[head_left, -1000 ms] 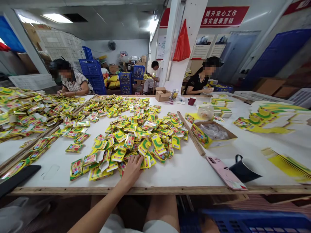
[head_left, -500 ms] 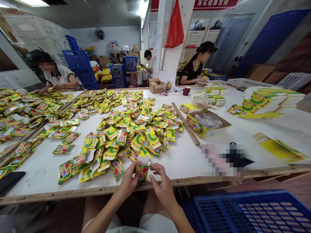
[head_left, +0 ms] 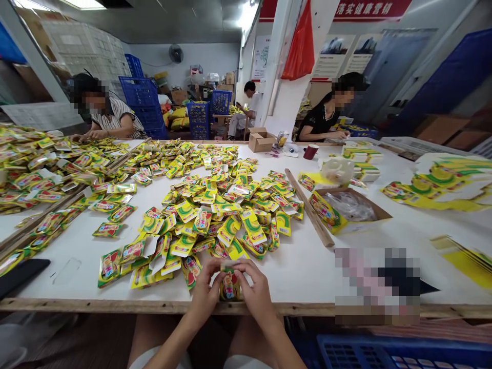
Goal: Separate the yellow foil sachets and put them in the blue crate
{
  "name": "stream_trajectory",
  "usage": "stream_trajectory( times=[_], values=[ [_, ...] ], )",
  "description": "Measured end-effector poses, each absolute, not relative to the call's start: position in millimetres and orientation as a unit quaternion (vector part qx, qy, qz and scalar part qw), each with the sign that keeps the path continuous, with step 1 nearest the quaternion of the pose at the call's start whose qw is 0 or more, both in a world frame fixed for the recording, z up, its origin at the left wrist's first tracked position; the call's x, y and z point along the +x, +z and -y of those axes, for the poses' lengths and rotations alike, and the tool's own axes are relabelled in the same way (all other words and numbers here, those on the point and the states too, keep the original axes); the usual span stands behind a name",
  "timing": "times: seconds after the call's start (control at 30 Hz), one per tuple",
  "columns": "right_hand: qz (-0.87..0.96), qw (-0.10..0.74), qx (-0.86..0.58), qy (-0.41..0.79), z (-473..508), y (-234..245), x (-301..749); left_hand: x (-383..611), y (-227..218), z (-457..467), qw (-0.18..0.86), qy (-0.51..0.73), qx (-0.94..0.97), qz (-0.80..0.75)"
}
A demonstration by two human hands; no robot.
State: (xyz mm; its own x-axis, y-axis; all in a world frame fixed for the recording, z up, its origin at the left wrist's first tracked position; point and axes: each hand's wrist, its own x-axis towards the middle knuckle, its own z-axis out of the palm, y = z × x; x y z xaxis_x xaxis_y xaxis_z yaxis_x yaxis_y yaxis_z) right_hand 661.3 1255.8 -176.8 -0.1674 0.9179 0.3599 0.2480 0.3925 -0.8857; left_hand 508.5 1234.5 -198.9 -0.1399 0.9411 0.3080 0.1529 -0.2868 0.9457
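Note:
Between both hands, close to the table's front edge, stands a small yellow-green printed carton with a red fruit picture. My left hand grips its left side, thumb on the front and fingers at the top flap. On the right side, my right hand pinches the top in the same way. Fingers partly cover the upper flap, so how far it is folded cannot be made out. Right behind the hands spreads a loose pile of similar small cartons, some with white flaps standing up.
A wooden strip lies right of the pile, beside an open box holding clear plastic. More cartons heap at the left, near a black phone-like object. A blue crate sits below the table. Other people work across the table.
My right hand has closed in from the right and now grips the carton's top with the left. The white flap that stood up is lower now. The view has shifted left.

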Motion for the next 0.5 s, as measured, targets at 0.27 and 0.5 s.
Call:
stream_trajectory(
  times=[0.27, 0.5],
  values=[
    [0.705, 0.481, -0.400, 0.335, -1249, -181, 664, 504, -181, -1231, 0.308, 0.531, 0.642, -0.459],
    [0.697, 0.486, -0.423, 0.315, -1251, -171, 662, 510, -179, -1232, 0.325, 0.547, 0.587, -0.501]
  ],
)
